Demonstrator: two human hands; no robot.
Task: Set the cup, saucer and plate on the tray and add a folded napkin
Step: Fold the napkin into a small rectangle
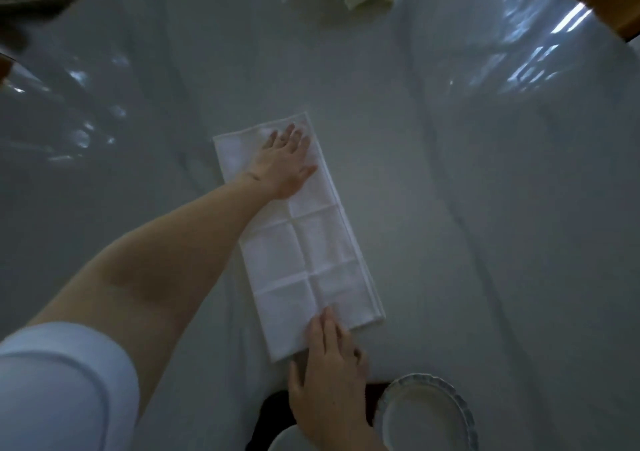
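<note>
Left hand (284, 163) lies spread flat on the napkin's (301, 242) far end, right hand (329, 357) presses flat fingers on the near end. Long axis runs hand to hand, so the next fold probably goes lengthwise. Plate (426, 416) sits just right of the right hand.

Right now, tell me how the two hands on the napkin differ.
The left hand lies flat with fingers spread on the far end of the napkin; the right hand rests on the near end, fingers together. The left arm stretches out long; the right hand is close to the plate. Both press the cloth, open.
</note>
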